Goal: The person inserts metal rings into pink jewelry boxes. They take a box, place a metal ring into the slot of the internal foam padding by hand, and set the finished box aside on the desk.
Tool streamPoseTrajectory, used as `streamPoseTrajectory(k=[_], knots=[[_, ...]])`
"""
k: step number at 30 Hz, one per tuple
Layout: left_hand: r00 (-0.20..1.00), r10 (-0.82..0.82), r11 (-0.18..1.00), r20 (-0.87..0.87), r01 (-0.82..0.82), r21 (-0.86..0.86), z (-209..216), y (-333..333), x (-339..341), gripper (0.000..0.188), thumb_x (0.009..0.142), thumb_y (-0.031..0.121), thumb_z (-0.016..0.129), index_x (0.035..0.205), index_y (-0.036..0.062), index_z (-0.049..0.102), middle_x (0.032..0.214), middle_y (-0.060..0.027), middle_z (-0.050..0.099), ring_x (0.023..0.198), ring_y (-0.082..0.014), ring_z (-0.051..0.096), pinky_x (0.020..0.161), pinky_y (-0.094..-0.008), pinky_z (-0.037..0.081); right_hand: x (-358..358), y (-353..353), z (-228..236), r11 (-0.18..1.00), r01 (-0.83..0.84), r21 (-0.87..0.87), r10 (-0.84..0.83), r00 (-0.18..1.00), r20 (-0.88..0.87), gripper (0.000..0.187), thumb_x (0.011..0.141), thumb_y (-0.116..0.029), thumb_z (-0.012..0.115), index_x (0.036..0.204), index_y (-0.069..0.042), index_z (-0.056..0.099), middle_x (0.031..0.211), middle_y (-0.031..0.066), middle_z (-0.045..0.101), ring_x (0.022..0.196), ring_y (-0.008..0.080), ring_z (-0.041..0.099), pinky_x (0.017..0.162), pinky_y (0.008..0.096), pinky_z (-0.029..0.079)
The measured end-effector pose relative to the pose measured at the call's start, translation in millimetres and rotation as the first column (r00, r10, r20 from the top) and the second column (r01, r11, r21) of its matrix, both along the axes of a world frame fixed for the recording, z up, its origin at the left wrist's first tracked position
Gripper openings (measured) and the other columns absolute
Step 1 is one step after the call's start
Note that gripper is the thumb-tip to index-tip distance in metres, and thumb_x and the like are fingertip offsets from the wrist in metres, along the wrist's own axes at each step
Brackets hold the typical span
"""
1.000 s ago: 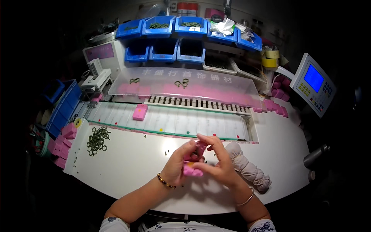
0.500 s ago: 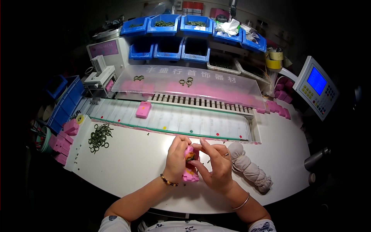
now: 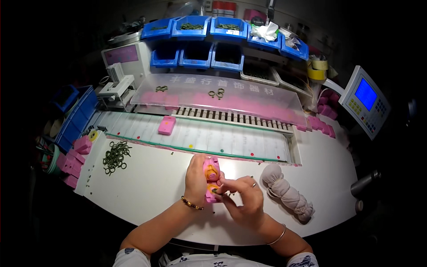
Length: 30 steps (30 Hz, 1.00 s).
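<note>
My left hand (image 3: pixel 195 180) is wrapped round a pink rubber mold (image 3: pixel 211 165) with orange-stained hollows, spread open above the near part of the white table. Over the mold's lower half, my right hand (image 3: pixel 245 199) has its thumb and index finger pinched at a small dark green wax piece (image 3: pixel 215 191). Its full shape is hidden by the fingers, and whether it still touches the mold I cannot tell. A pile of green wax rings (image 3: pixel 116 156) lies on the table to the left.
A knotted grey-white cloth bundle (image 3: pixel 287 191) lies right of my hands. Behind them runs a conveyor (image 3: pixel 231 142) carrying one pink mold (image 3: pixel 167 125), under a clear cover (image 3: pixel 262 102) with several rings on it. Blue bins (image 3: pixel 191 27) stand at the back, a control panel (image 3: pixel 364 100) at right.
The mold has been opened out, showing its orange-stained inside. My right hand has moved down slightly, its fingers now pinching at the green piece over the lower half.
</note>
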State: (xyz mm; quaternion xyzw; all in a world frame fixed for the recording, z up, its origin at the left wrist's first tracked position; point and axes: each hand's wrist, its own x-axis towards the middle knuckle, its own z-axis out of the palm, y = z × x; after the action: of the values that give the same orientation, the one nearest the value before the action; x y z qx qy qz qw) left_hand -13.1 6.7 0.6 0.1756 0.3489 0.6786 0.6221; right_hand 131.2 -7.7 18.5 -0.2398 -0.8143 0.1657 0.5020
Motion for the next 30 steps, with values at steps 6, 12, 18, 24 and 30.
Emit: streamPoseTrajectory(k=[6, 12, 18, 24, 30], knots=[[0.957, -0.273, 0.960, -0.097, 0.265, -0.087, 6, 0, -5, 0.055, 0.100, 0.056, 0.037, 0.088, 0.0069, 0.057, 0.072, -0.0068, 0.059, 0.058, -0.0163, 0.060, 0.051, -0.0292, 0.049, 22, 23, 12, 0.969, 0.150, -0.195, -0.193, 0.954, -0.228, 0.021, 0.072, 0.005, 0.077, 0.087, -0.005, 0.066, 0.087, 0.0075, 0.069, 0.080, 0.0218, 0.062, 0.070, 0.0309, 0.048], [0.851, -0.512, 0.852, -0.118, 0.520, 0.053, 10, -10, -6, 0.029, 0.098, 0.023, 0.056, 0.104, -0.0037, 0.064, 0.087, -0.0080, 0.066, 0.075, -0.0119, 0.064, 0.070, -0.0262, 0.053, 25, 27, 19, 0.975, 0.145, 0.167, -0.141, 0.989, -0.038, 0.023, 0.066, 0.000, 0.082, 0.082, -0.008, 0.067, 0.086, 0.0051, 0.065, 0.082, 0.0227, 0.059, 0.071, 0.0333, 0.046], [0.793, -0.483, 0.851, -0.372, 0.525, 0.014, 19, -11, -16, 0.021, 0.094, 0.018, 0.063, 0.098, -0.0021, 0.068, 0.084, -0.0037, 0.066, 0.075, -0.0062, 0.061, 0.068, -0.0208, 0.050, 29, 26, 16, 0.994, 0.106, 0.018, -0.106, 0.993, 0.046, 0.018, 0.069, -0.002, 0.081, 0.082, -0.006, 0.068, 0.085, 0.0063, 0.063, 0.080, 0.0223, 0.058, 0.070, 0.0325, 0.045], [0.757, -0.373, 0.873, -0.537, 0.482, 0.073, 4, -8, -15, 0.014, 0.091, 0.010, 0.064, 0.097, -0.0026, 0.068, 0.083, -0.0025, 0.067, 0.074, -0.0053, 0.061, 0.067, -0.0206, 0.050, 38, 33, 10, 0.809, -0.129, -0.574, 0.121, 0.991, -0.053, 0.009, 0.080, -0.006, 0.075, 0.083, -0.002, 0.068, 0.082, 0.0047, 0.064, 0.076, 0.0117, 0.058, 0.071, 0.0265, 0.046], [0.651, -0.065, 0.898, -0.756, 0.369, 0.240, 12, -11, -11, 0.012, 0.091, 0.004, 0.063, 0.096, -0.0039, 0.069, 0.084, -0.0010, 0.064, 0.073, -0.0035, 0.058, 0.064, -0.0197, 0.048, 37, 37, -2, 0.451, -0.362, -0.815, 0.145, 0.931, -0.334, 0.011, 0.086, -0.005, 0.070, 0.094, 0.001, 0.065, 0.088, 0.0040, 0.067, 0.082, 0.0062, 0.059, 0.073, 0.0228, 0.048]])
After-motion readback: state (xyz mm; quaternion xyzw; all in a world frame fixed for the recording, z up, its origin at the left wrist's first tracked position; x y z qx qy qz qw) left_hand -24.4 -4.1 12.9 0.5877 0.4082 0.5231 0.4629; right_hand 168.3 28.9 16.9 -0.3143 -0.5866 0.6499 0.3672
